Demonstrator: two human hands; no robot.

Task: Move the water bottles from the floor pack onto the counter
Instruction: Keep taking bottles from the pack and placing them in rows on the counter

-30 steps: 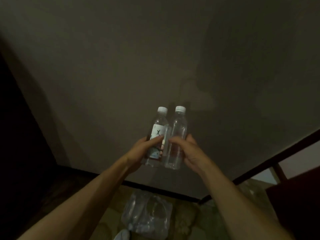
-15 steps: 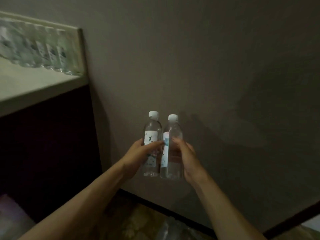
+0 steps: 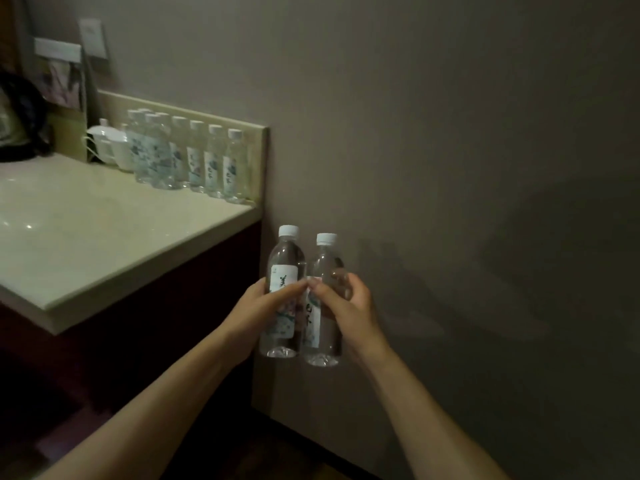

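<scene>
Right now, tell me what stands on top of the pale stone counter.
On the pale stone counter: a row of clear capped water bottles along the backsplash, white teacups beside them, a dark object partly cropped.

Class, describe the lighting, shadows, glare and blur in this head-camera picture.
Head view: dim overall; small glare spots on the pale stone counter; soft arm shadows fall on the grey wall to the right; the row of clear bottles on the counter looks blurred, while the two held clear plastic bottles are sharper.

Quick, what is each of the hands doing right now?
Left hand: closed around the left water bottle, held upright.
Right hand: closed around the right water bottle, held upright.
</scene>
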